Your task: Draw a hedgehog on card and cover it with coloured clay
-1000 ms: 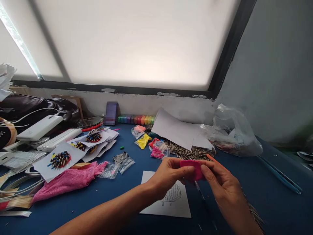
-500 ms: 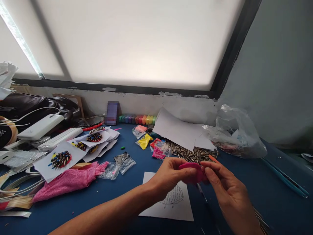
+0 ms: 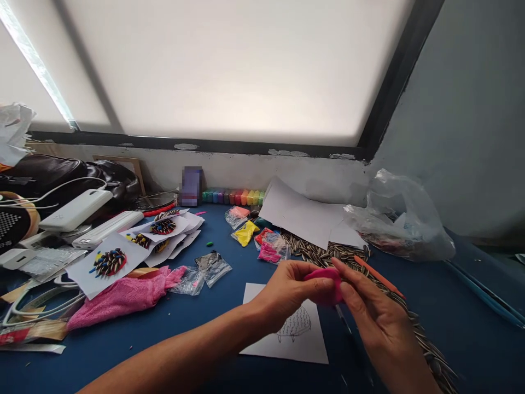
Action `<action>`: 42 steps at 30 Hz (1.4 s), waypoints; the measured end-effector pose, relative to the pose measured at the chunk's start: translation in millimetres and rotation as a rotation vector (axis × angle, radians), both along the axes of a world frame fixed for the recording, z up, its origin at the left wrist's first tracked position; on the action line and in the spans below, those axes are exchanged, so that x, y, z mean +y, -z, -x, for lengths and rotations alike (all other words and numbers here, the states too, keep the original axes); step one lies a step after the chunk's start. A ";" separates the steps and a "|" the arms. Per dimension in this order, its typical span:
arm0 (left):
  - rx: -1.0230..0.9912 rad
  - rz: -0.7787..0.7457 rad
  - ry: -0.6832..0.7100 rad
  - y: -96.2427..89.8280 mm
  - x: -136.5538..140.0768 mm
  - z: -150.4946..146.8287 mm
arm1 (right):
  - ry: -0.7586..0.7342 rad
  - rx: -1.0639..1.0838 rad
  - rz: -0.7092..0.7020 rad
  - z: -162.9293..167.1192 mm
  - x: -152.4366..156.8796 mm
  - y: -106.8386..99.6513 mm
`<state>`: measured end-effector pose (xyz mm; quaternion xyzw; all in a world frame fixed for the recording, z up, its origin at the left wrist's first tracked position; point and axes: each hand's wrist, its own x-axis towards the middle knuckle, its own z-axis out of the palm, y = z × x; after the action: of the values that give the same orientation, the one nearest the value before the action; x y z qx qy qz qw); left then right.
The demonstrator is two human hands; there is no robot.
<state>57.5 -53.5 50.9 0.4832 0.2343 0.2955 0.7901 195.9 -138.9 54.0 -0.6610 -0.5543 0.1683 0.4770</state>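
Observation:
A flattened piece of magenta modelling clay (image 3: 324,287) is held in the air between both hands. My left hand (image 3: 287,290) pinches its left side between thumb and fingers. At its right edge, the thumb and fingers of my right hand (image 3: 369,312) press on the clay. Beneath my hands lies a white sheet with a pencil drawing (image 3: 297,328) of a rounded, scale-covered body on short legs; my left hand hides part of it. Striped sunflower seeds (image 3: 315,249) are heaped behind my hands and spill down along the right. An orange stick-like tool (image 3: 379,276) rests among them.
Small bags of yellow clay (image 3: 246,233) and pink clay (image 3: 268,251) lie behind my hands. A plastic bag (image 3: 410,219) sits at the back right. To the left are cards with seed pictures (image 3: 110,262), a pink cloth (image 3: 118,298) and white power banks (image 3: 76,210).
My right fingers have shifted along the clay's right edge and straightened somewhat. More of the orange tool shows beside my right hand. The whole view has moved slightly.

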 end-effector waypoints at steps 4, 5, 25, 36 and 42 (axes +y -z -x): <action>0.048 -0.015 0.013 -2.9 -1.2 -0.6 | -0.088 -0.030 -0.002 -1.5 -0.9 2.1; 0.056 -0.019 0.012 -3.7 -1.4 -0.8 | -0.101 -0.027 0.005 -1.9 -0.6 2.2; 0.025 0.008 -0.071 -3.6 0.4 0.1 | 0.036 0.178 0.054 -5.5 1.5 -8.3; 0.021 -0.019 0.006 -3.5 0.0 2.0 | -0.032 0.021 0.038 -10.9 2.1 -5.3; -0.016 0.044 0.029 -5.8 0.9 1.5 | 0.031 -0.089 0.042 -14.6 2.2 -7.4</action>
<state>56.0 -52.6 56.7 0.4666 0.2275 0.2826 0.8067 210.5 -136.8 61.4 -0.6864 -0.5607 0.1429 0.4405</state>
